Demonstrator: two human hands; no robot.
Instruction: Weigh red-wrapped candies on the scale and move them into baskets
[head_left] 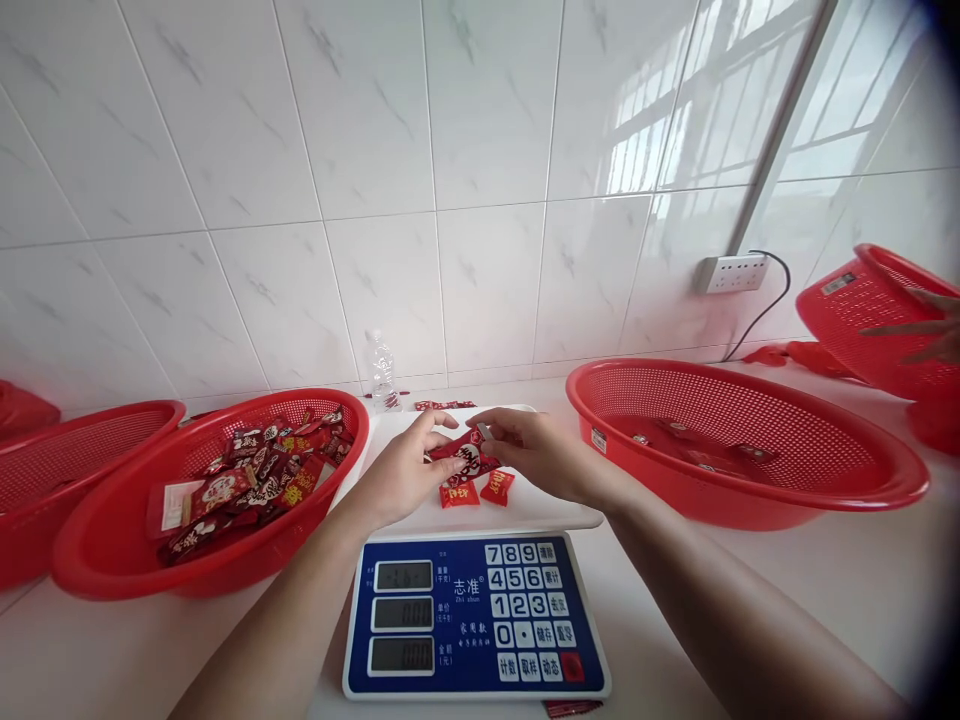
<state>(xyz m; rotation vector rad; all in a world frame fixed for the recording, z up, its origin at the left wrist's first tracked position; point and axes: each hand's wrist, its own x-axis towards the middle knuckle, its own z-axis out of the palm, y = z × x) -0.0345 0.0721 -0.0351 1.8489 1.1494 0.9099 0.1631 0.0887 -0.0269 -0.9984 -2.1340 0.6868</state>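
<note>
A glossy, white tiled wall (375, 130) backs a white worktop (847, 580). Over the white tray (555, 510) of a blue-panelled digital scale (472, 643), the left hand (409, 468) and right hand (544, 455) together grip a dark red, oblong printed packet (471, 455), near two small, bright red packets (496, 488).

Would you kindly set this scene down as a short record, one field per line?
Left hand: left hand gripping a dark red packet
Right hand: right hand pinching its other end
Beneath: white pan, small red packets
Front: blue scale panel
Left: red basket, assorted packets
Right: another red basket
Far right: another person's hand against a tilted basket
</note>
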